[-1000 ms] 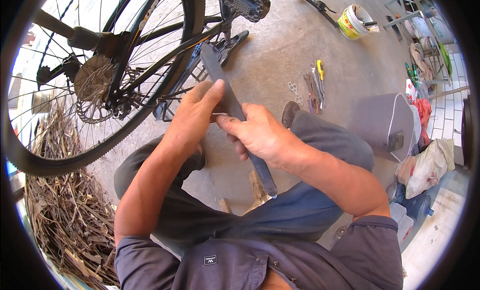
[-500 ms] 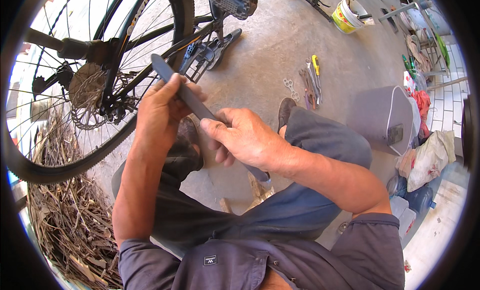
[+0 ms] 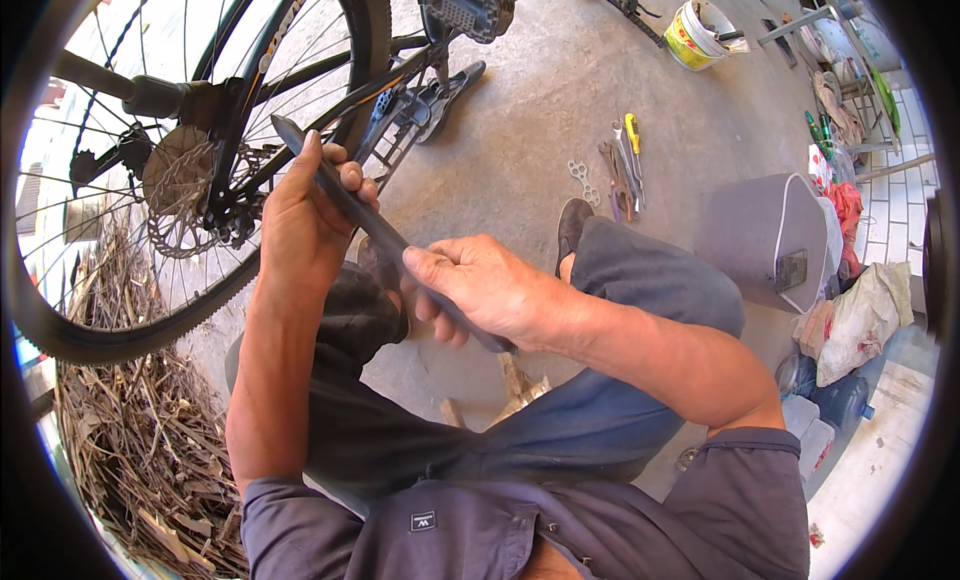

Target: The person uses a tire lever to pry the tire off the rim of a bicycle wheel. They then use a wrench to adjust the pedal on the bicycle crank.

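Observation:
I hold a long, flat, dark grey strip [image 3: 369, 218], which may be a flattened inner tube, at a slant over my lap. My left hand [image 3: 312, 212] grips it near its upper end, thumb along the near side and fingers curled round the far side. My right hand [image 3: 470, 291] is closed on the lower part, with the thumb on top and fingers beneath. The upper tip lies in front of the rear wheel [image 3: 186, 322] of a black bicycle [image 3: 271, 161] in this view; whether it touches cannot be told.
A foot pump [image 3: 415, 115], pliers [image 3: 615, 181], a yellow screwdriver [image 3: 632, 132], wrenches and a perforated plate [image 3: 584, 181] lie on concrete. A white bucket [image 3: 697, 38] stands behind. Right are a grey bin [image 3: 757, 239], bags and jugs [image 3: 840, 400]; left, dry sticks [image 3: 145, 453]. Wood pieces [image 3: 520, 385] lie between my legs.
Both hands have shifted left with the strip, my left one furthest, so the strip now slants more toward the upper left, its tip moving from the pump toward the wheel.

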{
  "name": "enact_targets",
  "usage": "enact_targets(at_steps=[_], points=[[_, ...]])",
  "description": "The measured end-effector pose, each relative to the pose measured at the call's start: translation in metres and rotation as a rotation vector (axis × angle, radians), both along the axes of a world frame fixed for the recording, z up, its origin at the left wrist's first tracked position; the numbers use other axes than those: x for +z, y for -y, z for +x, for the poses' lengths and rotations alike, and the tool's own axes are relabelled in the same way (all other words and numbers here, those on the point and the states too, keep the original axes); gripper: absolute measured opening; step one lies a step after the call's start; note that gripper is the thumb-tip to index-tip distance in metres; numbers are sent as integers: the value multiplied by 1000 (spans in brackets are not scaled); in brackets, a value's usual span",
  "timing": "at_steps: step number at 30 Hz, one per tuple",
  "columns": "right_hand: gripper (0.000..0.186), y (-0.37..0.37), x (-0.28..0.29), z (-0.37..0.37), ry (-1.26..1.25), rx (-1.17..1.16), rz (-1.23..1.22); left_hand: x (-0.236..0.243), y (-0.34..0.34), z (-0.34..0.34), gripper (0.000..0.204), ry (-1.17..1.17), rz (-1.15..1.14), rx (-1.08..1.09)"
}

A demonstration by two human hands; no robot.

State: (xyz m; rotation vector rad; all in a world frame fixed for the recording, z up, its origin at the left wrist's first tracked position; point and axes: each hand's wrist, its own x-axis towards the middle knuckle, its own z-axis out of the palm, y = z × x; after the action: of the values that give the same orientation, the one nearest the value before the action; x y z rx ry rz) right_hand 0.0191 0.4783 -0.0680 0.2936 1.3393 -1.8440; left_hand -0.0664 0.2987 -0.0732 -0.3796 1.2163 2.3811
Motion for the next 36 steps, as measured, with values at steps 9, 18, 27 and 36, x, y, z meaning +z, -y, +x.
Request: enact_targets(at_steps=[9, 18, 27, 36], points=[[37, 1, 4, 0, -30, -14, 94, 0, -1, 1, 21, 5, -97, 12], [41, 0, 9, -1, -68, 10, 161, 2, -1, 3, 20, -8, -128, 30], [42, 0, 11, -1, -92, 16, 182, 0, -1, 2, 22, -49, -163, 37], [43, -1, 10, 0, -130, 43, 216, 3, -4, 4, 20, -54, -178, 37]])
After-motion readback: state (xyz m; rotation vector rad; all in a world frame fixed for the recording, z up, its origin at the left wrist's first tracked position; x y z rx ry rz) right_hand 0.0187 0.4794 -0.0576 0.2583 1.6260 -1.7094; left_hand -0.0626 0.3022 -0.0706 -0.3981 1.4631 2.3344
